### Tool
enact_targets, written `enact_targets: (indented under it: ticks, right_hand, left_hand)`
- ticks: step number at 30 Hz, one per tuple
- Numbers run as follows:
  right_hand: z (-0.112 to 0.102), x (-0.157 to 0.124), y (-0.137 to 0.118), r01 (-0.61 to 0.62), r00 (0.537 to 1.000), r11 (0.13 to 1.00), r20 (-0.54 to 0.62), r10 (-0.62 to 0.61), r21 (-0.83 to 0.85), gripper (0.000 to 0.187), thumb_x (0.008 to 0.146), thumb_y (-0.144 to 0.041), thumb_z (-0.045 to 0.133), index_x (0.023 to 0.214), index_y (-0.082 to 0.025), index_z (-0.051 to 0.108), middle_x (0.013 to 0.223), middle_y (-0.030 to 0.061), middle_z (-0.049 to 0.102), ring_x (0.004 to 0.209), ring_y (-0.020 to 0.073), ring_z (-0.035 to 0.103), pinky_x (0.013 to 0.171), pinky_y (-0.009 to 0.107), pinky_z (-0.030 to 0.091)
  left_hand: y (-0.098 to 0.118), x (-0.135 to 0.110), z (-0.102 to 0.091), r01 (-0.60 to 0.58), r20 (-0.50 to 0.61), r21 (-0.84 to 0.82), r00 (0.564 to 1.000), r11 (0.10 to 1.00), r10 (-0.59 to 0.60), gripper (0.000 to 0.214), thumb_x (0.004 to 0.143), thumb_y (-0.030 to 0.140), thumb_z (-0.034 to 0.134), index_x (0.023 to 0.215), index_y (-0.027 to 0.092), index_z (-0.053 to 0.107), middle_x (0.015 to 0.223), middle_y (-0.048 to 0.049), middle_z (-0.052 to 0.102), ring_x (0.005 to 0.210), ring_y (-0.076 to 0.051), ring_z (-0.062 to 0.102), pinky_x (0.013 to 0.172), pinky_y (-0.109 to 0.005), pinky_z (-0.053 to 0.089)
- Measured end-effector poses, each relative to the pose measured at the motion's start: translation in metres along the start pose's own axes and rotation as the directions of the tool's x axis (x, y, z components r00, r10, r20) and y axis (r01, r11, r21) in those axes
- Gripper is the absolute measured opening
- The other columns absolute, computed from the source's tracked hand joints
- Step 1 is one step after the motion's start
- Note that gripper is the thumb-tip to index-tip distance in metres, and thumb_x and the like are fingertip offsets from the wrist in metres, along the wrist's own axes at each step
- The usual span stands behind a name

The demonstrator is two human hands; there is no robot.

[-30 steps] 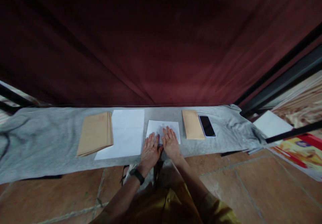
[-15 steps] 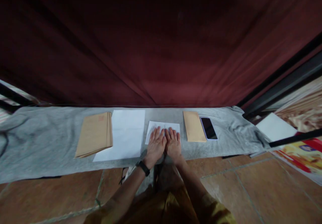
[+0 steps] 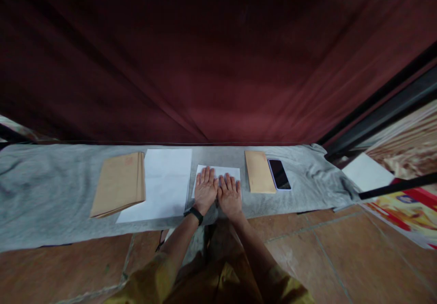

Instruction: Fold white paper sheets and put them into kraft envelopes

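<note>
Both my hands lie flat, palms down, side by side on a small folded white paper (image 3: 228,171) on the grey cloth (image 3: 51,195). My left hand (image 3: 205,189), with a black band at the wrist, covers the paper's left half, fingers stretched out. My right hand (image 3: 230,194) presses its right half, fingers spread. Only the paper's far edge and corners show past my fingers.
Left of the paper lie a larger white sheet (image 3: 160,183) and a stack of brown envelopes (image 3: 118,183). To the right are one brown envelope (image 3: 259,171) and a dark phone (image 3: 279,174). A dark red curtain (image 3: 218,58) hangs behind. Tiled floor (image 3: 341,258) is in front.
My left hand has slid forward from the near edge onto the folded paper, beside the right hand. The view has shifted slightly.
</note>
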State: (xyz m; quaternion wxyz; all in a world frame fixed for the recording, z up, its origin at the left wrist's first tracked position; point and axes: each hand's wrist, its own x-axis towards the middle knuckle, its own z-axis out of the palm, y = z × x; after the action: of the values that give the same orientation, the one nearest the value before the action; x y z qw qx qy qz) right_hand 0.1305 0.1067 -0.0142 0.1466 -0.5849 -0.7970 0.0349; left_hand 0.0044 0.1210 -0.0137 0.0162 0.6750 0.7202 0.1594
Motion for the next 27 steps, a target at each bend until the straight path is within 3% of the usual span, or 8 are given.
enact_targets:
  ticks: [11,19,27]
  right_hand:
    - [-0.008,-0.001,-0.003,-0.015,1.000,1.000,-0.005,0.015,0.004,0.050,0.106,-0.035,0.036,0.154,-0.021,0.043,0.161,0.0128,0.038,0.149,0.0308,0.033,0.121,0.057,0.019]
    - [-0.008,0.001,0.000,-0.002,1.000,1.000,-0.003,0.002,0.021,0.048,0.106,-0.034,0.038,0.151,-0.022,0.047,0.160,0.0108,0.042,0.148,0.0303,0.035,0.120,0.054,0.020]
    - [-0.019,0.047,0.015,-0.073,0.997,0.997,0.030,0.073,0.001,0.046,0.103,-0.024,0.042,0.147,-0.015,0.050,0.155,0.0150,0.048,0.142,0.0252,0.042,0.115,0.043,0.030]
  left_hand:
    - [-0.002,-0.021,-0.002,0.076,-0.140,-0.002,0.987,0.997,-0.075,0.064,0.100,0.037,0.036,0.151,-0.002,0.038,0.159,-0.0271,0.035,0.152,-0.034,0.029,0.122,-0.055,0.028]
    - [-0.016,-0.076,-0.021,-0.200,-0.048,0.020,0.978,0.979,0.201,0.049,0.102,0.033,0.038,0.146,0.019,0.053,0.157,-0.0106,0.046,0.150,-0.028,0.035,0.121,-0.051,0.034]
    - [-0.013,-0.081,-0.029,-0.212,-0.059,0.091,0.974,0.973,0.217,0.048,0.101,0.032,0.042,0.146,0.020,0.053,0.156,-0.0099,0.049,0.150,-0.027,0.036,0.122,-0.051,0.033]
